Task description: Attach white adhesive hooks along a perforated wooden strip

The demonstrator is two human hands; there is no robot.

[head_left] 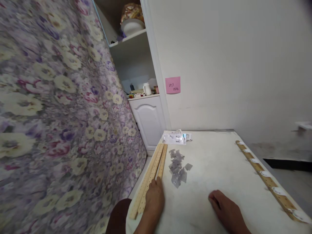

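Note:
At the table's left side lie long pale wooden strips (149, 177) with rows of small holes. My left hand (155, 195) is on the rightmost strip (162, 159), its fingers curled over the near part and hiding it. To the right of that hand is a loose heap of small clear plastic pieces (179, 167). My right hand (225, 208) is over the front middle of the table, fingers folded in, with nothing visible in them. Along the right edge runs another wooden strip (257, 167) carrying several white tags with hooks.
Blister packs (174, 138) lie at the back left of the white table (207, 162). A pink note (173, 85) is stuck on the wall behind. Floral curtain (73, 113) hangs at left, beside a white cupboard (149, 120) with a white jug (147, 89).

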